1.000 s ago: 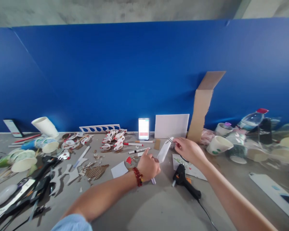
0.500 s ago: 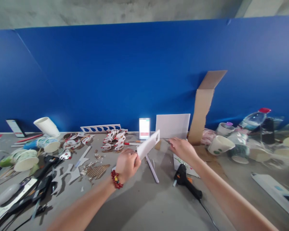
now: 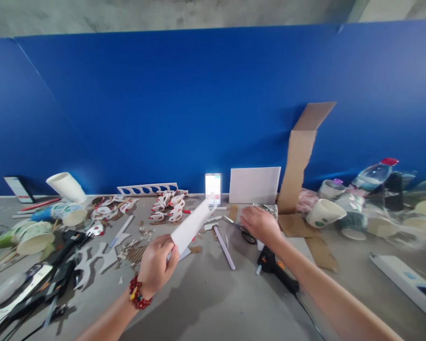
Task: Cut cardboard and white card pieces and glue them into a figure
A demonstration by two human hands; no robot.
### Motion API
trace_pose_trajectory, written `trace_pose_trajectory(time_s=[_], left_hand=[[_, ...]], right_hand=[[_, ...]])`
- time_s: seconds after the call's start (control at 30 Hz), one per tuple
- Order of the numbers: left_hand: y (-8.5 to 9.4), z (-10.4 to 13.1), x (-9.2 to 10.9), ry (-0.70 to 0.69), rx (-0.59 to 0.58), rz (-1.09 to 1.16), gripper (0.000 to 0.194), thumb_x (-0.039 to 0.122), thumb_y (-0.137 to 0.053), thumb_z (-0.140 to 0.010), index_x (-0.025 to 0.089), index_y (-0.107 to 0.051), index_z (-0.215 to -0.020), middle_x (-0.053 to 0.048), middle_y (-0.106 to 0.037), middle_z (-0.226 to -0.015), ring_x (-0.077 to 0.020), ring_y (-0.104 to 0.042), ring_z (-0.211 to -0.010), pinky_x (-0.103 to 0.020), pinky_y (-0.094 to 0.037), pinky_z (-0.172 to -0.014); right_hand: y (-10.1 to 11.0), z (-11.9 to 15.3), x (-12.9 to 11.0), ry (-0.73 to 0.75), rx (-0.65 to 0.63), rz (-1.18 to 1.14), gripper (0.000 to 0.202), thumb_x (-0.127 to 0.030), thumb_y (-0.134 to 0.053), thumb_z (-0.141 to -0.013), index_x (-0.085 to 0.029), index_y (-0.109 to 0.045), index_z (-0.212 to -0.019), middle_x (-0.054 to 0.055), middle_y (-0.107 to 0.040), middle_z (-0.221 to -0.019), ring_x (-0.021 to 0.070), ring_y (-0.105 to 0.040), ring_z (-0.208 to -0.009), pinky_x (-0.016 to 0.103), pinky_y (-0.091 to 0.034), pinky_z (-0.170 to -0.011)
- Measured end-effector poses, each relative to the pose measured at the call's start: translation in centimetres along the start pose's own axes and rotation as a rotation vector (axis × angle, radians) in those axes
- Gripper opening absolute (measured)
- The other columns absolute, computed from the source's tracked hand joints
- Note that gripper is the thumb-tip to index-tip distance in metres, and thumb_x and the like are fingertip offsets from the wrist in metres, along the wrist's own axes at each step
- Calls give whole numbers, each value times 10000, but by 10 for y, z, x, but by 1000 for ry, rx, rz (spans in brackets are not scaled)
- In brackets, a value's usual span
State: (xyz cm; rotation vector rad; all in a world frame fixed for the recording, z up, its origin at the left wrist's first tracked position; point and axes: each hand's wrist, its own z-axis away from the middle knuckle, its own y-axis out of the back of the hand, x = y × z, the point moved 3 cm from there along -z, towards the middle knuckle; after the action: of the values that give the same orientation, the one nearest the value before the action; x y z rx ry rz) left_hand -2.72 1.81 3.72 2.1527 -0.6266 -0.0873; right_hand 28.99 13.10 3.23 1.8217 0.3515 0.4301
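My left hand [image 3: 158, 260], with a red bead bracelet at the wrist, grips a white board strip [image 3: 191, 226] by its near end; the strip slants up and to the right. My right hand [image 3: 261, 223] is over the table just beside black-handled scissors [image 3: 247, 237]. Its fingers are blurred, and whether they touch the scissors cannot be made out. A black glue gun [image 3: 277, 272] lies below my right hand, and a pale purple stick [image 3: 224, 248] rests between the hands.
A lit phone [image 3: 213, 189] and a white board [image 3: 254, 185] stand by the blue wall. Bird-shaped cutouts [image 3: 170, 206] sit left of centre. Cups, tools and scraps lie at far left. A bent cardboard strip [image 3: 298, 161], a bottle [image 3: 374, 175] and paper cups are at right.
My left hand has moved left and nearer with the white strip. My right hand has shifted slightly left and down; the scissors now show beside it.
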Motion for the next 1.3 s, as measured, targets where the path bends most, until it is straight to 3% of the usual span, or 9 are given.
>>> trace_pose_trajectory(time_s=[0.17, 0.33, 0.5, 0.63, 0.8, 0.97, 1.1, 1.2, 1.3], left_hand=[[13, 25, -16, 5, 26, 4, 242, 135, -439, -883, 202, -551, -679, -63, -639, -700, -214, -617, -725, -327, -493, -685], [13, 45, -22, -49, 48, 26, 177, 116, -468, -862, 188, -627, -889, -104, -699, -928, -248, -646, -950, -368, -527, -827], [13, 62, -21, -137, -55, 49, 278, 118, -488, -831, 196, -608, -1070, -99, -703, -1042, -248, -645, -1021, -380, -535, -866], [23, 76, -18, -204, -148, 8, 299, 134, -511, -798, 205, -622, -1067, -87, -715, -1045, -260, -640, -1049, -390, -540, -879], [26, 97, 2, -338, -158, 72, 225, 112, -482, -753, 210, -620, -901, -75, -720, -918, -230, -659, -969, -362, -556, -848], [12, 102, 29, -435, -236, 251, 162, 104, -456, -712, 202, -567, -780, -75, -684, -832, -202, -643, -846, -341, -559, -805], [7, 89, 38, -498, -212, 311, 113, 117, -429, -734, 193, -508, -705, -76, -611, -711, -204, -600, -752, -332, -551, -671], [3, 80, 39, -531, -192, 330, 125, 143, -409, -758, 186, -485, -668, -74, -571, -669, -209, -568, -723, -353, -544, -654], [1, 75, 35, -532, -191, 323, 148, 149, -404, -771, 180, -503, -667, -83, -577, -679, -213, -559, -741, -369, -545, -688]], right_hand=[[5, 25, 72, -505, 274, 4, 499, -371, -473, -906, -90, -459, -1317, 223, -588, -1174, 346, -585, -985, 421, -473, -766], [-25, 20, 91, -438, 201, -234, 527, -228, -493, -816, -163, -424, -1334, 94, -652, -1039, 221, -620, -747, 347, -513, -691], [-10, -2, 69, -281, 194, -186, 611, -114, -449, -822, -198, -375, -1423, 128, -492, -1361, 269, -560, -1104, 363, -468, -886], [-4, -16, 47, 7, 5, 107, 587, -39, -364, -879, -173, -380, -1451, 140, -577, -1265, 279, -556, -1059, 393, -422, -896], [-12, -19, 34, 166, -69, 119, 630, 10, -383, -869, -280, -444, -1425, 79, -671, -1137, 237, -575, -994, 383, -359, -945], [-3, -11, 18, 114, 5, 96, 596, -37, -472, -816, -217, -489, -1383, 96, -645, -1238, 292, -503, -1172, 506, -195, -1084], [16, 11, -16, 73, 50, -117, 458, -176, -464, -867, -130, -534, -1318, 154, -574, -1334, 321, -489, -1206, 489, -317, -1048], [29, 34, -55, 305, -117, -482, 538, -100, -455, -763, -184, -548, -1286, 100, -572, -1343, 235, -559, -1150, 361, -448, -957], [37, 53, -85, 485, -198, -618, 594, -90, -512, -661, -225, -583, -1234, 70, -573, -1338, 251, -533, -1188, 426, -398, -1031]])
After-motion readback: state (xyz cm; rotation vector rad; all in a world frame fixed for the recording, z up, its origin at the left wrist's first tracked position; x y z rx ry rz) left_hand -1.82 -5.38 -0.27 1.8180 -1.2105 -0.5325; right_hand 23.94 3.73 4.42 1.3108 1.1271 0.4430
